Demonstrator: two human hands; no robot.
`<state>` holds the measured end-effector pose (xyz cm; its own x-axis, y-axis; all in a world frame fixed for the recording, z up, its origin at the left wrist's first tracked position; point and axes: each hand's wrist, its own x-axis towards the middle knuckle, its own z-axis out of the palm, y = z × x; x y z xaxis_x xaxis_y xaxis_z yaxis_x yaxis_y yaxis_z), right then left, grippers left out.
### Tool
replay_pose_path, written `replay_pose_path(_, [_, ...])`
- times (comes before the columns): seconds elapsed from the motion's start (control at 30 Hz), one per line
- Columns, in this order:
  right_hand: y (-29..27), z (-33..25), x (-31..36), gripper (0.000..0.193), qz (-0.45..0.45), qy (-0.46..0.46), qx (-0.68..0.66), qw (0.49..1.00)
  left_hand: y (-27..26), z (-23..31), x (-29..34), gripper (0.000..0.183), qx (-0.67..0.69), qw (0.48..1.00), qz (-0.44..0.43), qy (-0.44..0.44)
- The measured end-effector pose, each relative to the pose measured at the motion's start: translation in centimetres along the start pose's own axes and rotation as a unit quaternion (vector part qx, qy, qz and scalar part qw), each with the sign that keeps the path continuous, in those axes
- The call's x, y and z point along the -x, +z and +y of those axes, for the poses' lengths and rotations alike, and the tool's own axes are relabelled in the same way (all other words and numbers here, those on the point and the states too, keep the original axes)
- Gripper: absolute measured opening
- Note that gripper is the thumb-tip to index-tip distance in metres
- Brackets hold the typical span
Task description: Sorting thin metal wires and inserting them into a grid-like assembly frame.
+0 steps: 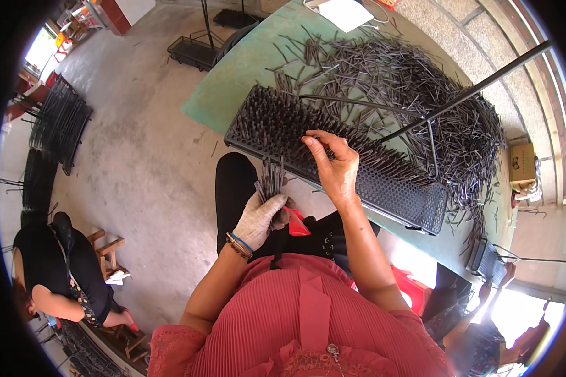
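My left hand (258, 218), in a pale work glove, is closed round a bundle of thin dark rods (270, 178) that stand up out of the fist. Over a long black perforated tray (405, 202), my bare right hand (337, 168) has its thumb and fingers pinched together. Whatever lies between those fingertips, if anything, is too small to make out. Short dark rods (277, 122) stand upright and close together in the tray's left and far part. The mesh at its right end shows bare.
A large heap of loose dark rods (409, 75) covers much of the green table (223, 88) behind the tray. Thin black bars (471, 91) cross above it. A cardboard box (522, 164) stands at the right. Other people work at lower left (63, 270) and lower right (478, 342).
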<state>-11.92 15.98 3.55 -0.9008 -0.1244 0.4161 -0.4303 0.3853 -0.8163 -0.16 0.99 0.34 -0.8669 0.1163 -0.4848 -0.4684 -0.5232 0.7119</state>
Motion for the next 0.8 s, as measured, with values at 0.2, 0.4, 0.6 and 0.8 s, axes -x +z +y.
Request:
replay_pose_path(0.2, [0.4, 0.0, 0.3, 0.013, -0.012, 0.008, 0.011, 1.000, -0.3, 0.2, 0.0, 0.029, 0.012, 0.999, -0.008, -0.034])
replay_pose_path(0.4, [0.6, -0.1, 0.7, 0.027, -0.030, -0.095, 0.075, 0.992, -0.5, 0.0, 0.0, 0.025, 0.003, 0.999, -0.029, -0.039])
replay_pose_path(0.6, [0.8, 0.5, 0.9, 0.031, -0.036, -0.209, 0.146, 0.966, -0.3, 0.1, 0.0, 0.028, -0.061, 0.996, -0.041, -0.048])
replay_pose_path(0.8, [0.9, -0.2, 0.6, 0.029, -0.018, -0.199, 0.202, 0.959, -0.4, -0.1, 0.0, 0.029, -0.069, 0.995, -0.054, -0.050])
